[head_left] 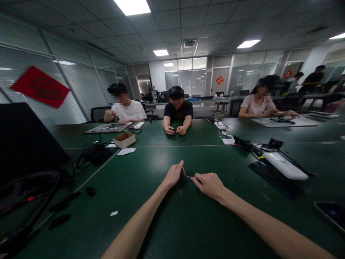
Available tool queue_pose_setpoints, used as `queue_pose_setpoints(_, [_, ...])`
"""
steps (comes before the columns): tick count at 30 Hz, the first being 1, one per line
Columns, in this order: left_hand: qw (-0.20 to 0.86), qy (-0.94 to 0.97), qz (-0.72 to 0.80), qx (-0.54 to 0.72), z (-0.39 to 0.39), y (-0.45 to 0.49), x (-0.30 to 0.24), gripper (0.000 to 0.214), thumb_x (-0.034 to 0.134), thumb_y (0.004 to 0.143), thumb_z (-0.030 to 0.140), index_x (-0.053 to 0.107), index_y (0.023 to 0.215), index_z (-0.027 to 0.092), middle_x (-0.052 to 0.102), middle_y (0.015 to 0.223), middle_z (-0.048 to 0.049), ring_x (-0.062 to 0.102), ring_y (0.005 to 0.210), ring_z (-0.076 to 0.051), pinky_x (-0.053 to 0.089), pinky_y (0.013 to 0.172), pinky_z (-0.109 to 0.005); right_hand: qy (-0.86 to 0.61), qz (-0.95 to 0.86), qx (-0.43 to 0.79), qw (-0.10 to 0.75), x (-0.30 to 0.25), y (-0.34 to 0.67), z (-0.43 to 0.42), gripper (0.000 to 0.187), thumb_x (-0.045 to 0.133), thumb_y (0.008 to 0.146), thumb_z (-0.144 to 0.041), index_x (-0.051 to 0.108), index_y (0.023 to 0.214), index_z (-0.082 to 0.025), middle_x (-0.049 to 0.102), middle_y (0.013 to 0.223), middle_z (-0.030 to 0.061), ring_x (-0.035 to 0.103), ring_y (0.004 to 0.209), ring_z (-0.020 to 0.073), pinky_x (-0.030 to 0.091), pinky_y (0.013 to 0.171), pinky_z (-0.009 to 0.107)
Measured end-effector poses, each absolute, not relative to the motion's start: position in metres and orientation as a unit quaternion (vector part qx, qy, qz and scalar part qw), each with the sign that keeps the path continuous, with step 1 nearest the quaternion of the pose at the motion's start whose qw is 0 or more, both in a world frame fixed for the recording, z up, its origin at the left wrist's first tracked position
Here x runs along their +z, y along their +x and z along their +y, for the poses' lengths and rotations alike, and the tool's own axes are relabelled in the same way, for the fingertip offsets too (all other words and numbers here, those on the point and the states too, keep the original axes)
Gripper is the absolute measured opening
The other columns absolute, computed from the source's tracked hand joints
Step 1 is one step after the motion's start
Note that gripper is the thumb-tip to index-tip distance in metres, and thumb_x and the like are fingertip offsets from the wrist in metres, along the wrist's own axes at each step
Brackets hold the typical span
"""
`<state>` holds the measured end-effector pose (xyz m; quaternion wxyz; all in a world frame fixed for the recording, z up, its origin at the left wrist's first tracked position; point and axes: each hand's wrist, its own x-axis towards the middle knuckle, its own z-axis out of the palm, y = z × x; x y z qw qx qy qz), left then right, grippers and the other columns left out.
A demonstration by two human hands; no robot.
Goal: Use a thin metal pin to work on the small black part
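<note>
Over the middle of the green table (151, 201), my left hand (174, 175) is closed round a small dark object (183, 172), mostly hidden by the fingers, its kind unclear. My right hand (208, 184) is wrapped round a thin tool with a slim metal shaft (188, 176), which looks like a small screwdriver; its handle is hidden in my fist. The shaft points left, its tip at the dark object. Both hands are close together, just above the tabletop.
To the left are a small open cardboard box (124, 140), a black cable bundle (95, 154), dark scraps (59, 221) and a black monitor (27, 138). At right lie a white power bank (285, 165) with cables and a phone (331, 212). Several people sit opposite.
</note>
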<state>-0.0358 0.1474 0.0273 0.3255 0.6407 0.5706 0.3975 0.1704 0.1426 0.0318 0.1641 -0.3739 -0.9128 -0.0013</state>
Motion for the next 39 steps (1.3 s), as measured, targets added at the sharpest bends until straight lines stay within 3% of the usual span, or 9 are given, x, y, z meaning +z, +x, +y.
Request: queue_pose_setpoints(39, [0.233,0.731,0.552,0.328,0.1454,-0.0315,0.0312,0.058,0.020,0.091,0.048,0.062,0.068,0.015,0.060,0.068,-0.0036,0.053,0.066,-0.015,0.036,0.065,-0.025,-0.397,-0.909,-0.050,0.120,0.0368,0.1705,0.1383,0.054,0.018,0.096,-0.050,0.062,0.087,-0.020,0.065,0.071,0.0046,0.058,0.059,0.0131,0.035,0.057,0.022])
